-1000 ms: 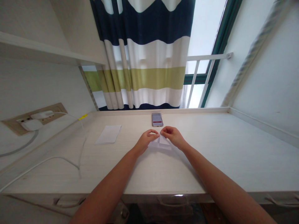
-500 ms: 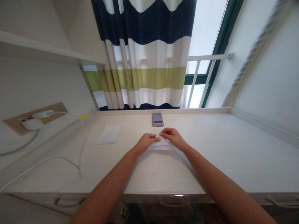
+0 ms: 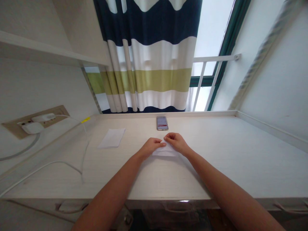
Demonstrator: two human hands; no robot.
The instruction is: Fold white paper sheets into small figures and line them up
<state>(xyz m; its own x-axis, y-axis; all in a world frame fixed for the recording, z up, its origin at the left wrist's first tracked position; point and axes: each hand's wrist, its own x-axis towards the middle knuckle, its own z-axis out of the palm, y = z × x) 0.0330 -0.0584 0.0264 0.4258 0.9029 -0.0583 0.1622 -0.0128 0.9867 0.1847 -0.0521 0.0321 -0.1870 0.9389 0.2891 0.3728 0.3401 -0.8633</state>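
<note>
A folded sheet of white paper [image 3: 166, 152] lies on the pale wood-grain desk [image 3: 216, 163], just in front of my hands. My left hand [image 3: 151, 148] pinches the sheet's left side, with its fingertips at the centre. My right hand [image 3: 175, 143] grips the upper right part, and its fingertips nearly meet those of my left hand. Part of the sheet is hidden under my fingers.
A phone [image 3: 162, 123] lies face up beyond my hands, and a flat stack of white paper [image 3: 112, 138] lies to the left. A white cable [image 3: 60, 164] runs across the desk's left side from a wall socket panel [image 3: 33, 125]. A striped curtain [image 3: 149, 64] hangs behind.
Both hands have moved slightly toward me, staying on the paper. The fold now lies flatter and lower under my fingers.
</note>
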